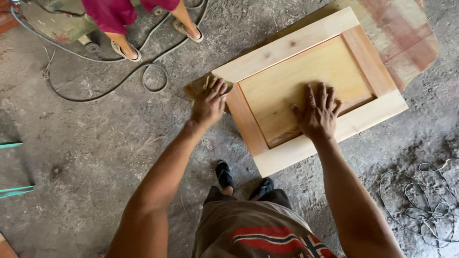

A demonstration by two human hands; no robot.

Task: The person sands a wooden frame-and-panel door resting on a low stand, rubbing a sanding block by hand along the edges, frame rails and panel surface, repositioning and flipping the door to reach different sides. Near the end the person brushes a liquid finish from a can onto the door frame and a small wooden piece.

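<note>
Head view, looking straight down: the right hand (318, 112) lies flat and open, fingers spread, palm pressed on the recessed centre panel (296, 81) of a wooden cabinet door (287, 48), its wrist crossing the door's pale lower rail. The left hand (210, 102) is also open, fingers loosely spread, resting at the door's left corner where the reddish side stile meets the top rail; it grips nothing that can be seen. The door lies tilted on a larger, rougher board (406, 43) with reddish streaks that sticks out beyond its far edge. Both rest on a dusty concrete floor (119, 143). Below the door, the person's own feet in dark sandals (224, 174) show. Farther off, another person's legs in sandals (126, 50) stand near a looping dark cable (155, 76), and a tangle of thin wire (425, 200) lies at right.
</note>
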